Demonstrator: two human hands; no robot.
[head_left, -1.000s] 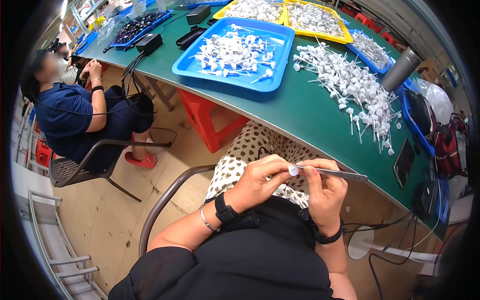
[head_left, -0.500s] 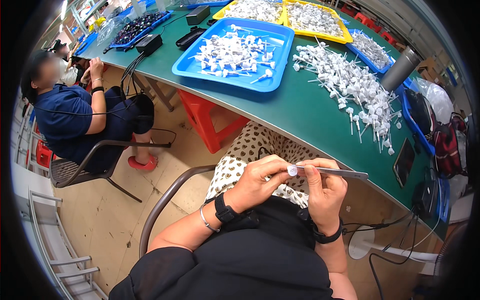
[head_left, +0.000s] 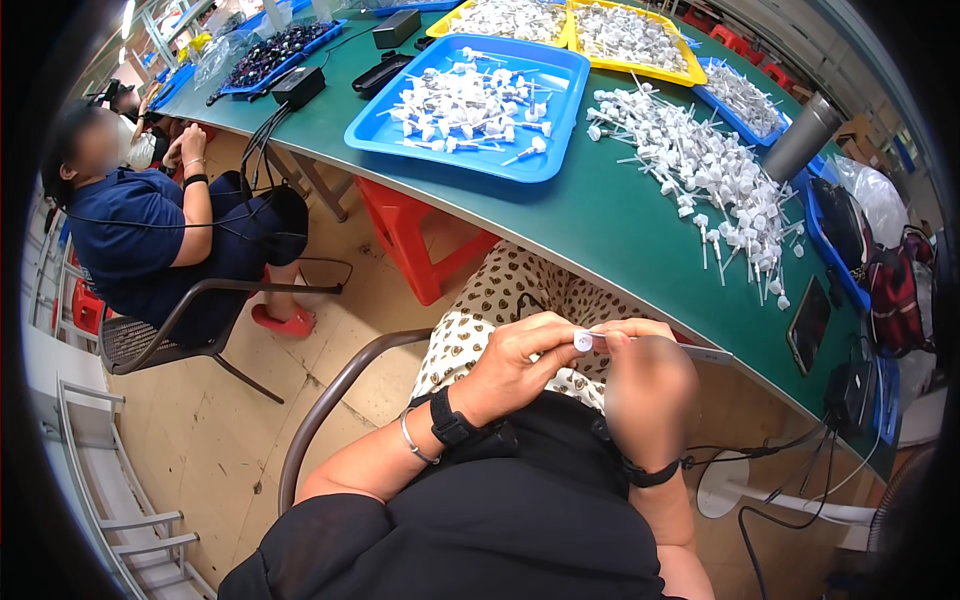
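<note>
Over the lap, a small white round part [head_left: 583, 341] sits at the very tips of the left hand's [head_left: 512, 362] fingers [head_left: 553, 337], pinched there with its round face showing. Just beside it, the right hand [head_left: 652, 388] has thumb and forefinger closed on a slim metal tool [head_left: 710, 354], which points toward the part and juts out past the hand's other side; whether it touches the part I cannot tell. Both forearms come up from the lower edge and converge, a dark band [head_left: 450, 417] on each wrist. Much of the right hand is blurred, so the curl of its remaining fingers is unclear.

Beyond lies the green bench [head_left: 620, 215], with a loose heap of white stemmed pieces [head_left: 715, 172] on the right, a blue tray [head_left: 566, 102] of similar pieces, and, farthest, two yellow trays [head_left: 645, 72], both full.
</note>
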